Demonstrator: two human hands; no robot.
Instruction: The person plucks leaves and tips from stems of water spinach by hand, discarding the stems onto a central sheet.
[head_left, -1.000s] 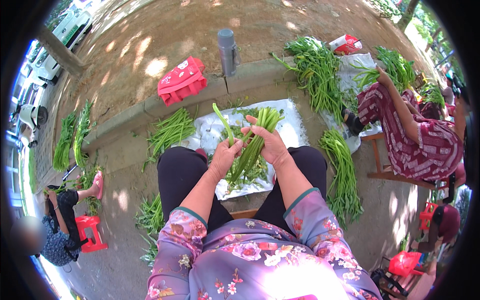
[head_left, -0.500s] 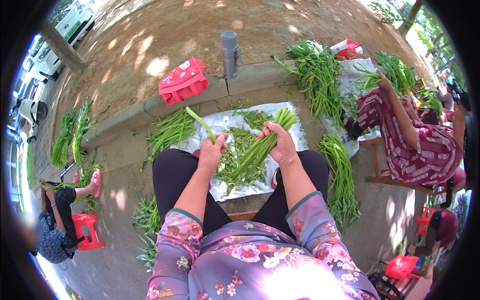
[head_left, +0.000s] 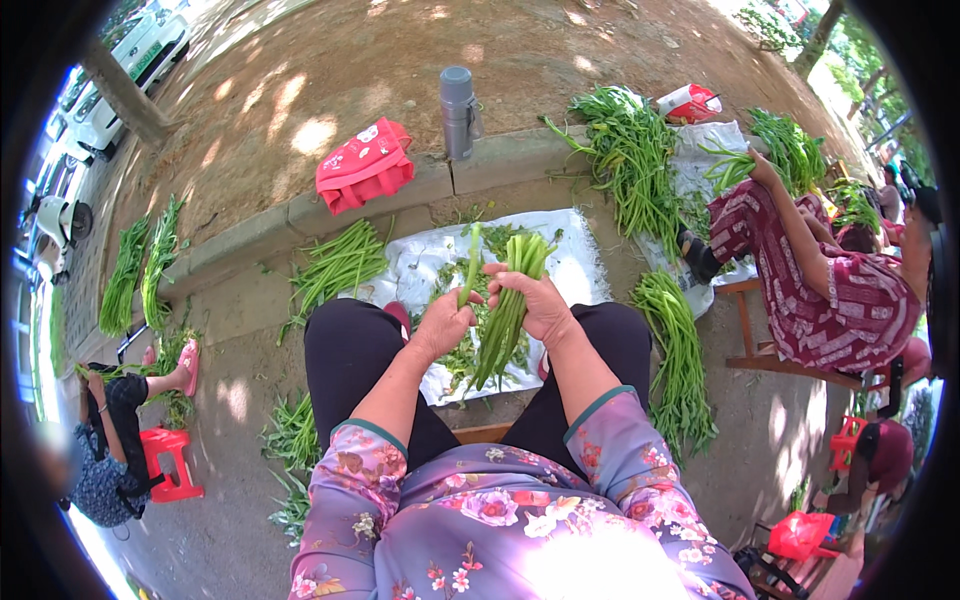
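Observation:
My left hand (head_left: 445,325) is closed on a single green vegetable stalk (head_left: 472,258) that points upward. Beside it, my right hand (head_left: 538,302) grips a thick bunch of green stalks (head_left: 500,350), held slantwise between my knees. The two hands are close together, the fingertips nearly meeting. Below them a white sheet (head_left: 580,250) lies on the ground, strewn with loose picked leaves (head_left: 450,285). A pile of bare stalks (head_left: 345,255) lies at the sheet's left side, and a long heap of leafy stalks (head_left: 675,360) is by my right knee.
A red bag (head_left: 365,170) and a grey flask (head_left: 458,115) stand along the kerb (head_left: 270,235) ahead. More leafy greens (head_left: 635,160) lie at the far right, near a seated person (head_left: 800,270) holding stalks. Another person (head_left: 110,470) sits at left by a red stool (head_left: 170,465).
My right hand has moved left with the bunch, which is now more upright. My left hand has shifted toward it, and its stalk has swung from leaning left to nearly upright.

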